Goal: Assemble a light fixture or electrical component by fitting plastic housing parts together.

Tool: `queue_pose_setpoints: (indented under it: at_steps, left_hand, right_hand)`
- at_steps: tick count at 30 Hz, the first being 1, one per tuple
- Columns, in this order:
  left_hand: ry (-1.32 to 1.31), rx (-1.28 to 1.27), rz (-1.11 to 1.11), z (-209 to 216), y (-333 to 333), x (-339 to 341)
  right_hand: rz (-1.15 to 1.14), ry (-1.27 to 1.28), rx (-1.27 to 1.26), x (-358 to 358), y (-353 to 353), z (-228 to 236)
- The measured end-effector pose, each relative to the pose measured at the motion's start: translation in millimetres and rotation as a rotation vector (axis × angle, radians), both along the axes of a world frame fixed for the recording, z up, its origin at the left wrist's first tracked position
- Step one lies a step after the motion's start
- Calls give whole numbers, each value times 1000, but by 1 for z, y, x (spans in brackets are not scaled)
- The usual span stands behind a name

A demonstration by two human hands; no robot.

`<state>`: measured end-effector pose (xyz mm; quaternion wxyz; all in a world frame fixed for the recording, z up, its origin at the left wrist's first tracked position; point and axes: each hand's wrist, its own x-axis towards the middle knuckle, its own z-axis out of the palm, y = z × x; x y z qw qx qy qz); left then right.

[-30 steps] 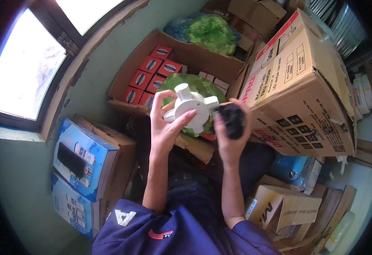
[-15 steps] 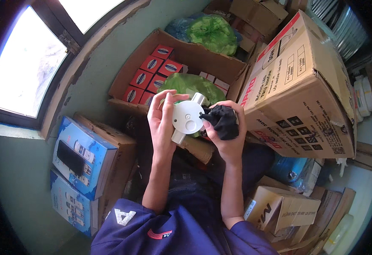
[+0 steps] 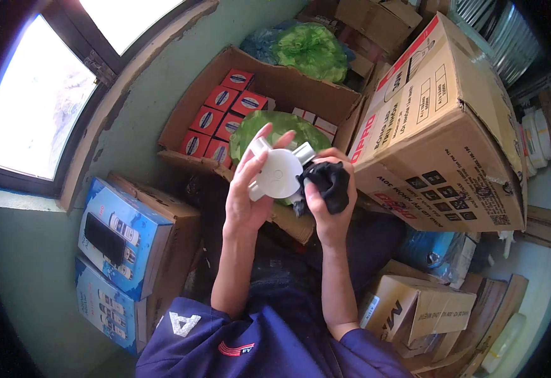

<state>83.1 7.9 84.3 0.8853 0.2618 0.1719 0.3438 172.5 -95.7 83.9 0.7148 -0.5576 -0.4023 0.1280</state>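
A white round conduit junction box (image 3: 278,174) with short pipe stubs round its rim sits in my left hand (image 3: 244,189), thumb and fingers gripping its left side. The round face is turned up toward me. A crumpled black cloth (image 3: 333,183) is bunched in my right hand (image 3: 329,220), the thumb pressed over it. The cloth touches the right edge of the junction box and hides part of it. Both hands are raised over my lap, in front of an open carton (image 3: 184,165).
Several small red boxes (image 3: 207,120) and a green plastic bag (image 3: 256,126) fill the carton. A large cardboard box (image 3: 414,120) leans at the right. On the left, a black phone (image 3: 104,239) lies on blue boxes (image 3: 140,214) below a window (image 3: 42,94).
The junction box has been turned in my left hand, so its stubs point differently. The cloth has shifted left and slightly down against the box's edge.
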Motion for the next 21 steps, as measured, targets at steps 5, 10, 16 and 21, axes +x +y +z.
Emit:
queue_pose_setpoints:
  at_steps: [5,10,16,21]
  left_hand:
    - [-138,52,-68,12,-8,1]
    - [-73,80,-9,8,-1,-7]
    - [-67,155,-24,5,0,-6]
    - [-55,188,-2,2,15,-19]
  right_hand:
    - [-73,144,15,-3,5,0]
    - [-19,13,-52,-4,4,0]
    - [-70,-38,-99,-7,-1,2]
    - [-55,148,-61,14,-5,7]
